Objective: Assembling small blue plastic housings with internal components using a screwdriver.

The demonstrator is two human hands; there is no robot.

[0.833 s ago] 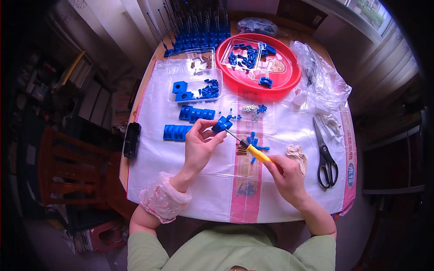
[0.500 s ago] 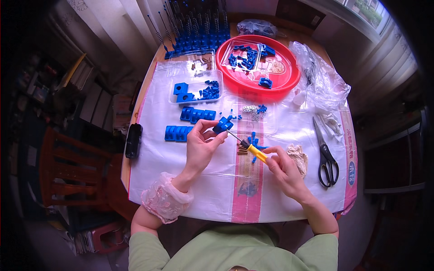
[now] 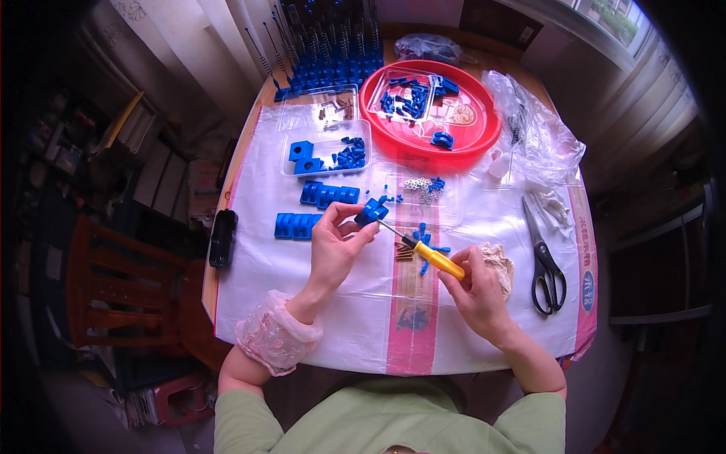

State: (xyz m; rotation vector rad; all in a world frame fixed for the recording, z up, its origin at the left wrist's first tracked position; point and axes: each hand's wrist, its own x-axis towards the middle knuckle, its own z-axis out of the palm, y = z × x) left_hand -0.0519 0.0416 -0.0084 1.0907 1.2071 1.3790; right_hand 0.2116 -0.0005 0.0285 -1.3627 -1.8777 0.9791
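My left hand (image 3: 336, 246) pinches a small blue plastic part (image 3: 370, 212) above the white table cover. My right hand (image 3: 476, 291) grips a yellow-handled screwdriver (image 3: 427, 253), and its metal tip meets the blue part. Under the screwdriver lie a few loose blue pieces (image 3: 425, 240) and some brown screws (image 3: 404, 252). A crumpled cloth (image 3: 501, 265) sits just right of my right hand.
A red round tray (image 3: 484, 132) with blue parts stands at the back. Clear trays (image 3: 325, 147) hold more blue pieces, and two blue blocks (image 3: 296, 225) lie left. Black scissors (image 3: 544, 261) rest at right, a black device (image 3: 223, 238) at the left edge, plastic bags (image 3: 537, 136) behind.
None of the objects on the table has moved. Both hands keep the same grip, with the screwdriver tip staying on the blue part.
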